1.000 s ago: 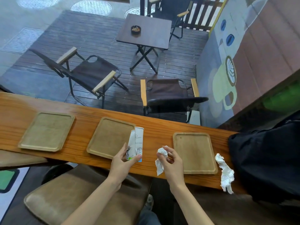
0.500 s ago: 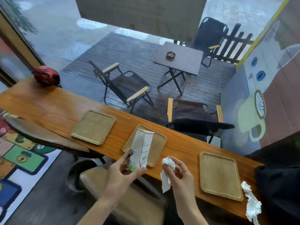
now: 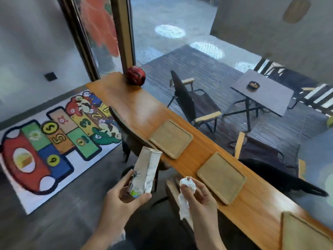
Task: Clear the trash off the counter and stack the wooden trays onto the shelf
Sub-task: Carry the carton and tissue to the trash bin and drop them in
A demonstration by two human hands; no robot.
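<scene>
Off the counter (image 3: 140,112) | left hand (image 3: 119,201) clamped on light, crushable carton (image 3: 145,170) | right hand (image 3: 200,197) pinching soft tissue (image 3: 186,192) | trays (image 3: 171,138) stiff, grip by rims

Three wooden trays lie along the counter (image 3: 137,112) to the right of the hands: the far tray (image 3: 170,138) beyond them, the middle tray (image 3: 221,177) just past the right hand (image 3: 200,201), and the near tray (image 3: 306,233), cut off by the frame edge, further right. Two pieces of trash are off the counter, one per hand: one paper carton (image 3: 145,171) in the left hand (image 3: 120,201), one crumpled tissue (image 3: 186,192) in the right. One red round object (image 3: 135,76) sits at the counter's far end, well ahead of both hands. One patterned rug (image 3: 54,141) lies left of the left hand.
</scene>
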